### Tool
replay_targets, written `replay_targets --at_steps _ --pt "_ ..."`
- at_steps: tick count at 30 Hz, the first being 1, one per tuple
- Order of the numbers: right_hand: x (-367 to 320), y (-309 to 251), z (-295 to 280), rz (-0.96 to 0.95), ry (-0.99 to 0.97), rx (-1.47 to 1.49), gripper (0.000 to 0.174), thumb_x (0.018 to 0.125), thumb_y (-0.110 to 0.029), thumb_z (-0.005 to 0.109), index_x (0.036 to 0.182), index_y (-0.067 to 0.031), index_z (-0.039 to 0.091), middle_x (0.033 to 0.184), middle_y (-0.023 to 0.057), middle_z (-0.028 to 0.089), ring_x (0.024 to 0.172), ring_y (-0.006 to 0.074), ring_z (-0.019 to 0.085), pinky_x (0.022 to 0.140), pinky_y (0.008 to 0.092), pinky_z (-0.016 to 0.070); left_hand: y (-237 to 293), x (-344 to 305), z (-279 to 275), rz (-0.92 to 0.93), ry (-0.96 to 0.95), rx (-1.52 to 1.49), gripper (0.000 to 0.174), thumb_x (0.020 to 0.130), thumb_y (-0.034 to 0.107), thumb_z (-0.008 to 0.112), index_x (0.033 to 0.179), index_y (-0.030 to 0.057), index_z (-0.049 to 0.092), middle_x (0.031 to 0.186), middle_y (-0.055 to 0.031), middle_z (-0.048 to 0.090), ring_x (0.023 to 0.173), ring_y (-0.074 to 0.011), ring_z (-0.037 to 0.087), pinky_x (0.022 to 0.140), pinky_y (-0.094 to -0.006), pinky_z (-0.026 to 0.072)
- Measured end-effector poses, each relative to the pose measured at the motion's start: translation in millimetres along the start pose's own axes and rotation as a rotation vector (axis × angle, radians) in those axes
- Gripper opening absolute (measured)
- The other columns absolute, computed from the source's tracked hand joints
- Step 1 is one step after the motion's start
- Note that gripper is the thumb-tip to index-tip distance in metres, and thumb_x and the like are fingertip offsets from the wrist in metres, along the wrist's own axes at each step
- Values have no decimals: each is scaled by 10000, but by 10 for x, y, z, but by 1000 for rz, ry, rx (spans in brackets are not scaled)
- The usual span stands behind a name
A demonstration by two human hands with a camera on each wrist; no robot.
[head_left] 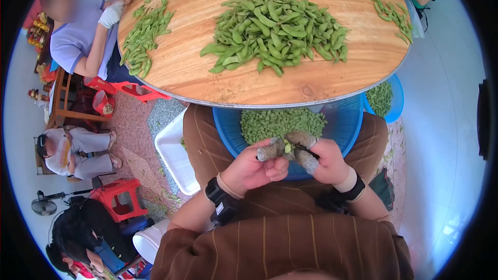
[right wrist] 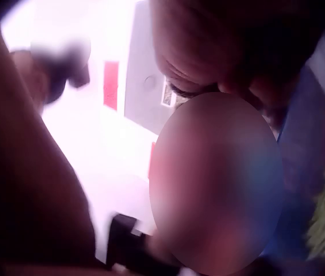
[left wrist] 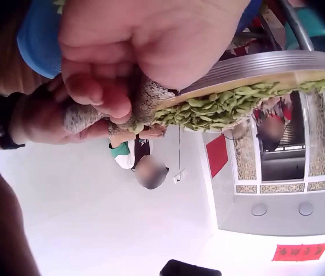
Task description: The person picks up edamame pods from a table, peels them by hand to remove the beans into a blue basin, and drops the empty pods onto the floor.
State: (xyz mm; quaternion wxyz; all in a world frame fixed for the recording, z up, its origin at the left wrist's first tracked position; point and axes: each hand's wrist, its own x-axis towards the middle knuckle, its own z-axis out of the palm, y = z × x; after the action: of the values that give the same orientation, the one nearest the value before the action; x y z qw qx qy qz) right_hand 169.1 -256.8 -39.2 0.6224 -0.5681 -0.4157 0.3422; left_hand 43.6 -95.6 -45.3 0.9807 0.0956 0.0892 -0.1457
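Observation:
In the head view, my left hand (head_left: 259, 165) and right hand (head_left: 329, 162) meet over a blue basket (head_left: 358, 124). Grey cloth covers (head_left: 271, 150) wrap several fingertips. Between the covered thumbs and fingers a small green soybean pod (head_left: 288, 148) is pinched, mostly hidden. Shelled green beans (head_left: 282, 123) lie in the basket just beyond the hands. From the left wrist, the left palm (left wrist: 151, 34) shows with curled fingers against the right hand (left wrist: 41, 118). A dark blur covers much of the right wrist view, hiding that hand's grip.
A round wooden table (head_left: 176, 70) stands ahead, bearing a heap of soybean pods (head_left: 280, 31) and smaller piles. A white crate (head_left: 174, 150) is at the left, a blue basin (head_left: 397, 98) at the right. A person in lilac (head_left: 78, 46) sits at the table's left; red stools (head_left: 116, 197) stand behind.

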Motion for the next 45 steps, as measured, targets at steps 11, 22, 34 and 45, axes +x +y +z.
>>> replay_targets --at_steps 11,22,34,45 --pt "-65 199 43 342 191 -317 301 820 -4 559 1121 -13 573 899 137 667 803 265 658 673 333 512 30 61 24 120 534 942 186 938 209 555 838 54 586 722 4 560 603 -78 499 553 -221 415" --pt "72 124 79 423 146 211 241 889 -151 622 1107 -57 581 877 -3 651 511 11 456 446 181 364 -25 -64 -74 92 471 466 209 964 218 516 953 24 593 745 -40 582 625 -116 533 579 -251 443" --pt "186 -177 -110 83 234 -312 211 844 -54 623 1050 -18 598 825 61 652 718 126 610 666 267 493 303 -585 -404 374 693 814 211 976 200 486 974 10 578 815 -79 612 640 -146 571 599 -274 478" --pt "1186 -530 -356 -281 547 -1148 243 735 -91 682 946 -41 573 793 118 590 690 328 595 594 404 482 507 -1450 -563 595 1549 1632 303 882 249 615 729 -13 603 593 -86 557 498 -159 529 480 -315 418"
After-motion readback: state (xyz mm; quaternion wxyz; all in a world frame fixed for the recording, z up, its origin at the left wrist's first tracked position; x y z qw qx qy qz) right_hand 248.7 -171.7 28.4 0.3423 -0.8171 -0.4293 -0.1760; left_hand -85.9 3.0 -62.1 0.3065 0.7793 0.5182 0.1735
